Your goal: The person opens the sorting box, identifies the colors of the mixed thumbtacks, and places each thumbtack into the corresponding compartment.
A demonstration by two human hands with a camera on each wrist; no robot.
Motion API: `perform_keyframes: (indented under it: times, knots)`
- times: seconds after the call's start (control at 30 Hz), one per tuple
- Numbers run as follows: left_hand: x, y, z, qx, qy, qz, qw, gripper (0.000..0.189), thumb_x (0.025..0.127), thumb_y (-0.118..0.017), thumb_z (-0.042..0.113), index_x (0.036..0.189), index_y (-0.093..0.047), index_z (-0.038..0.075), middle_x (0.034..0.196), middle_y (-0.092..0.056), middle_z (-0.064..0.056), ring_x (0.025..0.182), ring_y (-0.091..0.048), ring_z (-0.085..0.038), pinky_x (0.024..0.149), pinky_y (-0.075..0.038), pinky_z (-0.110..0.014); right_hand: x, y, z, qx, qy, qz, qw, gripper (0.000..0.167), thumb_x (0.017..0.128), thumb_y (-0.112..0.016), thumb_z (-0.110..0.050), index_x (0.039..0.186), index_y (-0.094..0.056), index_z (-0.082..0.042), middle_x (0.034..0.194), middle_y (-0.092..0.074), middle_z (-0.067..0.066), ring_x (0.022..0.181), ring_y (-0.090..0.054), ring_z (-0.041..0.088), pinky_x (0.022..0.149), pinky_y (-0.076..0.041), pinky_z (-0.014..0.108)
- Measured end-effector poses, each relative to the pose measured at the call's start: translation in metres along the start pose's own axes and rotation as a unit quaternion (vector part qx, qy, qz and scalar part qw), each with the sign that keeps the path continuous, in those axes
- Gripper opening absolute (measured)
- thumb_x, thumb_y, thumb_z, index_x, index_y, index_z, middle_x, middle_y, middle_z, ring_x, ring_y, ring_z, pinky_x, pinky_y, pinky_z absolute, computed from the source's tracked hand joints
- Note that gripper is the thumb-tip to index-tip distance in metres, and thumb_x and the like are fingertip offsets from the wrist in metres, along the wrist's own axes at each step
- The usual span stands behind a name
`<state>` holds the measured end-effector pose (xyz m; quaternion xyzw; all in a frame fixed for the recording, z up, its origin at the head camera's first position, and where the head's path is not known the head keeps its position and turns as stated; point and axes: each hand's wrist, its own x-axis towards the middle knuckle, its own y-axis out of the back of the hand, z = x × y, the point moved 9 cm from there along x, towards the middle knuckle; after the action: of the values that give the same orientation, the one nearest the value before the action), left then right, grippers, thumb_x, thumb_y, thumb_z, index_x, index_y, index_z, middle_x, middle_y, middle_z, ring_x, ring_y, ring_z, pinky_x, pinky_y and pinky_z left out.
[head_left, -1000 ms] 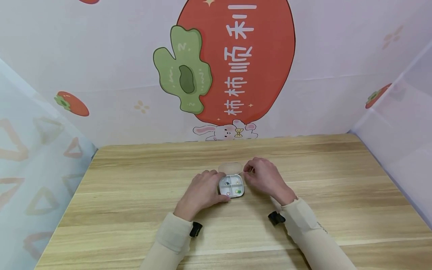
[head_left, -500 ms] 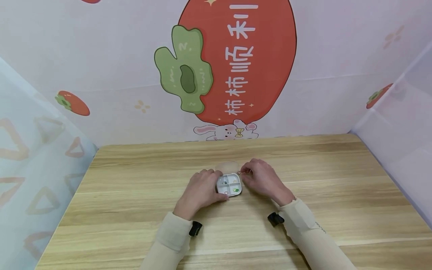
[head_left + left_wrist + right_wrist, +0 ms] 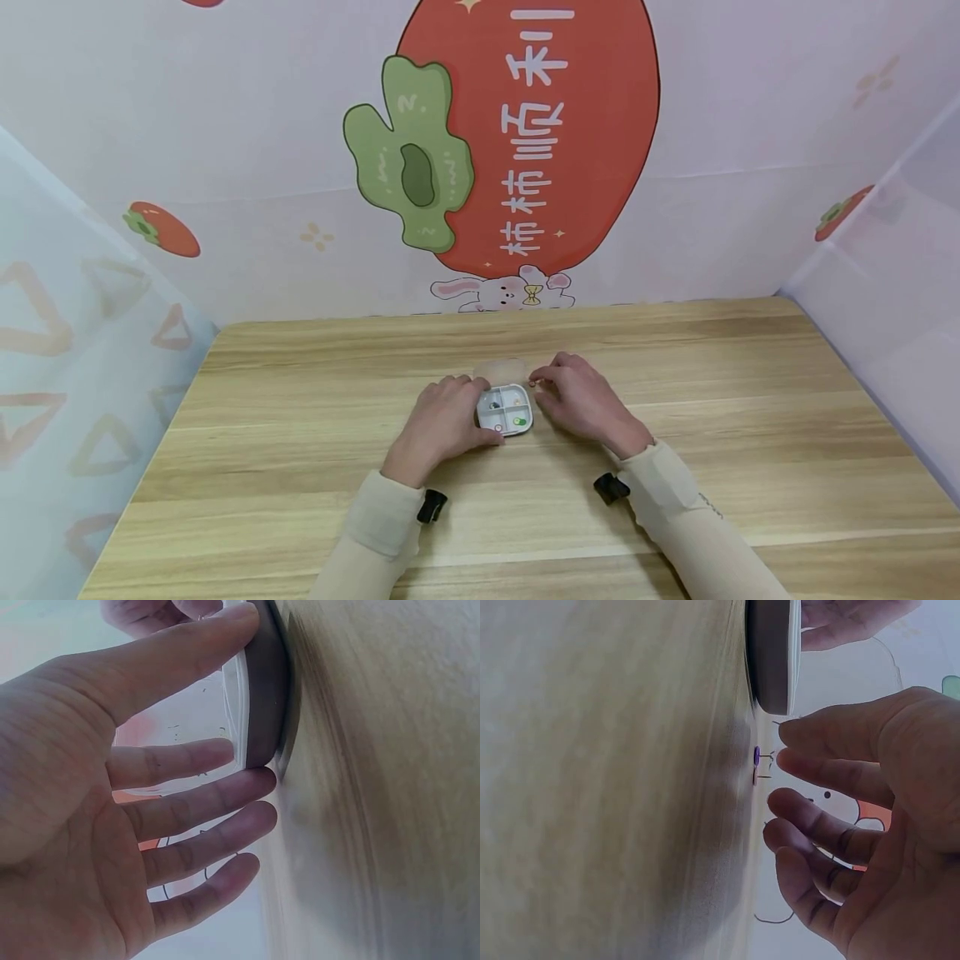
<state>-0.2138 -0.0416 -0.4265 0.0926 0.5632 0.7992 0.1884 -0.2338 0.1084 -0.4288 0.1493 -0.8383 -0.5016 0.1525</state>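
A small white box (image 3: 504,409) with four compartments lies on the table, its clear lid (image 3: 500,370) folded back. Tiny coloured pieces sit in the compartments. My left hand (image 3: 444,417) grips the box from the left, thumb at the near side and index finger at the far side; the dark lower wall (image 3: 266,690) shows in the left wrist view. Just right of the lid is my right hand (image 3: 583,398), fingers bent, thumb and index tips slightly apart. In the right wrist view, a purple stud (image 3: 757,756) with a thin upright pin stands near those fingertips, a reddish one beside it.
The wooden table (image 3: 300,433) extends on all sides of the box. Behind it rises a backdrop (image 3: 712,167) printed with a large red persimmon and a rabbit. Pale side panels (image 3: 67,375) border the table.
The box has shifted slightly left with my left hand. My right fingertips have moved a little left, and a tiny reddish piece has come into sight beside them.
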Motion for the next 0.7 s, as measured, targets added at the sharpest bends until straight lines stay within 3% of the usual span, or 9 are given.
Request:
perform_keyframes:
  times: [0.23, 0.53, 0.7]
  knots:
    - [-0.0001, 0.0009, -0.0014, 0.002, 0.008, -0.001, 1.0, 0.071, 0.073, -0.091, 0.046, 0.125, -0.066, 0.004, 0.107, -0.068, -0.008, 0.092, -0.06, -0.023, 0.086, -0.049, -0.045, -0.0004, -0.0024, 0.0012, -0.005, 0.0, -0.009, 1.0, 0.02, 0.093, -0.07, -0.012, 0.111, -0.076, -0.008, 0.097, -0.061, 0.002, 0.088, -0.053, 0.019, 0.079, -0.047, 0.037]
    - [-0.0009, 0.0006, -0.0013, -0.004, 0.011, -0.003, 0.9999, 0.072, 0.073, -0.091, 0.045, 0.126, -0.066, 0.004, 0.107, -0.067, -0.009, 0.092, -0.059, -0.023, 0.089, -0.048, -0.047, 0.0006, -0.001, 0.0015, -0.015, 0.004, -0.004, 0.9999, 0.002, 0.089, -0.074, -0.011, 0.09, -0.074, -0.009, 0.086, -0.061, -0.002, 0.085, -0.055, 0.019, 0.078, -0.049, 0.039]
    - [-0.0008, 0.0009, -0.0008, -0.003, 0.008, -0.001, 1.0, 0.071, 0.073, -0.091, 0.044, 0.125, -0.066, 0.004, 0.107, -0.068, -0.009, 0.092, -0.059, -0.023, 0.088, -0.049, -0.047, 0.0009, -0.0014, 0.0022, -0.017, 0.0, -0.009, 0.9998, 0.004, 0.087, -0.074, -0.008, 0.084, -0.073, -0.011, 0.081, -0.06, -0.003, 0.081, -0.054, 0.018, 0.075, -0.048, 0.037]
